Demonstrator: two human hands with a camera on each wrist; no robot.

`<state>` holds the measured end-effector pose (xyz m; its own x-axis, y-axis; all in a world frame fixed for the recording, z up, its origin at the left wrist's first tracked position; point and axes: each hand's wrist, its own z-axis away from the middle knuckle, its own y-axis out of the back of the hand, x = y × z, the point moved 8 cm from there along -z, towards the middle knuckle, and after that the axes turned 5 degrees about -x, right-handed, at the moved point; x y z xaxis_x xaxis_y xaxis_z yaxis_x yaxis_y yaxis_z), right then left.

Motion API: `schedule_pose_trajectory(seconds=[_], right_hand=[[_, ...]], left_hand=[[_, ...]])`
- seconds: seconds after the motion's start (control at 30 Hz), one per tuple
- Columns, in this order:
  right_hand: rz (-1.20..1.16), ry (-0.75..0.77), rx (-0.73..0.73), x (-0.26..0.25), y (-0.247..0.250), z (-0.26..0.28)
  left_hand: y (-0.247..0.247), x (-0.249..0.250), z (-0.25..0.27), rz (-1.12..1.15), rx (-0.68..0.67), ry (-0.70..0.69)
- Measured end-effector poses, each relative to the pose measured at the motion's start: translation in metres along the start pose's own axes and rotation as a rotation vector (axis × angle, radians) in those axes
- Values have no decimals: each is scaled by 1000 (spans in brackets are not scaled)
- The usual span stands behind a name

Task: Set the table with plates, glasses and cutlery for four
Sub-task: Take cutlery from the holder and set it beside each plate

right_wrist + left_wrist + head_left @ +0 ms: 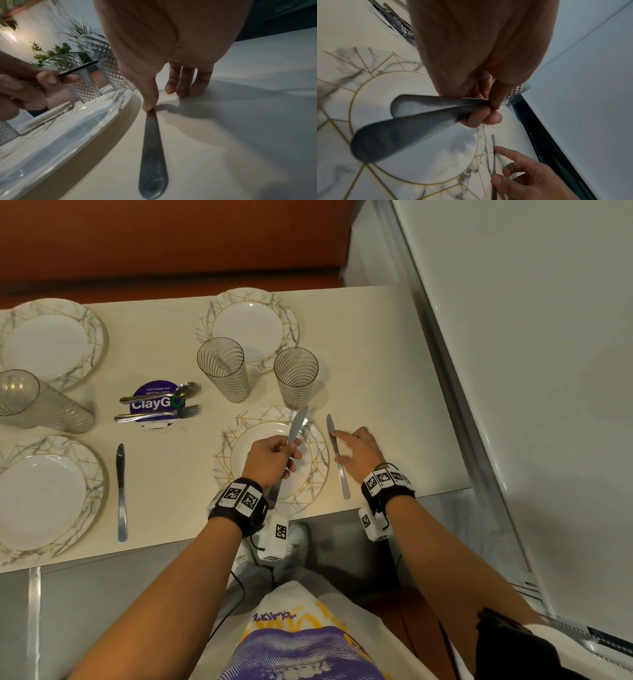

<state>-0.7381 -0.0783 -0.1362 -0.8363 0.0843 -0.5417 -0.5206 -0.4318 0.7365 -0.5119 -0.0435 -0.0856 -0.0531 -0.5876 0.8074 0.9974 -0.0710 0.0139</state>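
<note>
My left hand (pixel 289 455) hovers over the near right plate (pixel 226 470) and grips two knives (pixel 399 136); one blade (pixel 297 424) points toward the glasses. Right of that plate a third knife (pixel 337 460) lies on the table. My right hand (pixel 344 446) touches it with straight fingers, the thumb tip (pixel 149 106) pressing on it while the other fingertips rest on the tabletop. Another knife (pixel 121 491) lies right of the near left plate (pixel 44 494). Two more plates (pixel 246 326) (pixel 44 344) sit at the far side.
Two upright glasses (pixel 222 371) (pixel 296 378) stand between the right-hand plates; another glass (pixel 34 402) stands at the left. A spoon (pixel 161 395) and fork (pixel 161 414) lie on a purple sticker (pixel 154 404). A white wall (pixel 513 371) borders the table's right side.
</note>
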Motion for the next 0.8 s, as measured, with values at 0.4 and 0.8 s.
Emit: schedule_pose_trajectory(seconds=[0.4,0.8], right_hand=[[-100,-9,72,-15,12,4],[-527,68,118,-137,43,-5]], left_hand=[[5,4,2,20,13,-23],[33,29,20,14,-47,-92]])
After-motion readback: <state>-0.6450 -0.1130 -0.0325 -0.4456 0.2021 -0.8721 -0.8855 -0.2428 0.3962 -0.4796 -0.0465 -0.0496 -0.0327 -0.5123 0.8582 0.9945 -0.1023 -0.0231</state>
